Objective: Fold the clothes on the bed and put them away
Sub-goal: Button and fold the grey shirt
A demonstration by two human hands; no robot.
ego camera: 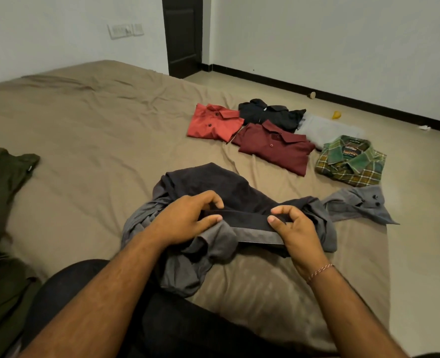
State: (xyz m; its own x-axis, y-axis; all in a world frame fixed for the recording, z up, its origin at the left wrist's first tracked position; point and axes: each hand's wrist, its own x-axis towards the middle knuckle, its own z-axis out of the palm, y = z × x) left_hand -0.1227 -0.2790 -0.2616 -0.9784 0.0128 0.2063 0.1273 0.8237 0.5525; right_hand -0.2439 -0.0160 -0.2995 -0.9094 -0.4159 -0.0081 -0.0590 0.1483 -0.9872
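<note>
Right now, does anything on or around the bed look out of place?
Mostly tidy. A yellow object and a white scrap lie loose on the floor beyond the folded shirts. An olive garment sprawls unfolded at the bed's left edge.

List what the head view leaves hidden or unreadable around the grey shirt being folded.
- Grey shirt: its front is bunched under the left hand and right hand.
- Olive garment: cut off by the left frame edge.
- Plaid shirt: collar label too small to read.
- Pale garment: partly hidden behind folded shirts.
</note>
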